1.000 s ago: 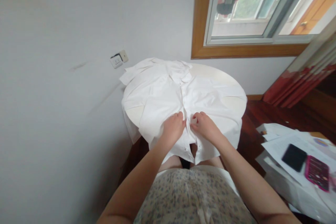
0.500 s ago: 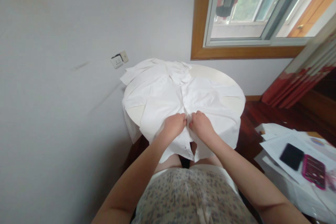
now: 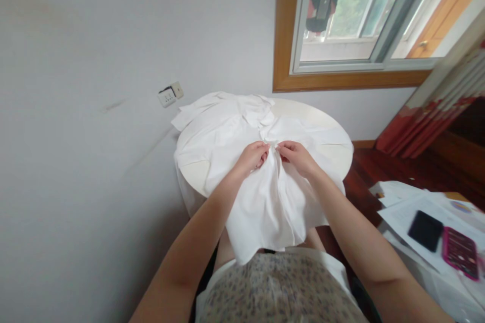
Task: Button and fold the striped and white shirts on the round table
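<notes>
A white shirt [image 3: 261,212] with a collar lies spread over a round white table [image 3: 329,159], its lower part hanging past the near edge toward my body. Along the front opening, my left hand [image 3: 255,155] pinches the cloth from the left. Just across from it, my right hand [image 3: 297,156] pinches the other side of the opening, the fingertips of both hands almost meeting. Between them the fabric is lifted and gathered into folds. Whether a button sits between the fingertips is too small to tell.
A wall with a socket [image 3: 166,97] stands behind and left of the table. The wood-framed window [image 3: 341,81] is at the back right, beside a curtain [image 3: 413,121]. Right of me, papers [image 3: 401,207], a black flat object [image 3: 425,230] and a pink-edged phone [image 3: 460,252] lie on another surface.
Both hands have moved up along the shirt's front opening, away from my body, and lifted the cloth. The shirt's lower part has gathered into folds and hangs nearer to me.
</notes>
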A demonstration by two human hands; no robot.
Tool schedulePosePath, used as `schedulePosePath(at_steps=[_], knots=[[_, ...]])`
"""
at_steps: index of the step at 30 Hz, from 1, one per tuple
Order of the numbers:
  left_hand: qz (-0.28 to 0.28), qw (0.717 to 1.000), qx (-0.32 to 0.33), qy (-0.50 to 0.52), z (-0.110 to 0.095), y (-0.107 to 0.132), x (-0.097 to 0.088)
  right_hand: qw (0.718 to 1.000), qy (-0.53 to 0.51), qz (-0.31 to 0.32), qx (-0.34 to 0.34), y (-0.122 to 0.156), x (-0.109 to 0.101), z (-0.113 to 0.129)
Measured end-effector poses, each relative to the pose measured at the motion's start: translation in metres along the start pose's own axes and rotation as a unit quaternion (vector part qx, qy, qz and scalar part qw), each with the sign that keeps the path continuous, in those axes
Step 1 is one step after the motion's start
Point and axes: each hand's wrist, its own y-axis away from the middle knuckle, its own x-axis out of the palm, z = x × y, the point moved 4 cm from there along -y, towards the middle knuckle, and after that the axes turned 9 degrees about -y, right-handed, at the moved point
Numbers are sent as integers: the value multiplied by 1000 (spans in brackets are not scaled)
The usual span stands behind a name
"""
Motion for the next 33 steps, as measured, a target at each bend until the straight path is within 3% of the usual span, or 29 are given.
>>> schedulePosePath(at_steps=[3, 8, 15, 22, 26, 30, 33], knots=[[-11, 1000, 13, -10, 21, -9, 10, 999, 26, -20, -22, -2, 3, -21], [9, 991, 93, -92, 49, 0, 14, 996, 65, -53, -35, 16, -3, -47], [25, 979, 117, -168, 45, 7, 16, 982, 124, -101, -96, 23, -5, -38], [11, 984, 126, -126, 37, 9, 15, 986, 116, -64, -97, 25, -1, -39], [8, 983, 129, -129, 37, 8, 13, 983, 126, -84, -105, 26, -2, -37], [2, 970, 143, -198, 43, 7, 15, 980, 100, -120, -127, 28, -5, -33], [-11, 951, 151, -271, 46, 6, 16, 980, 111, -88, -137, 29, -1, -29]])
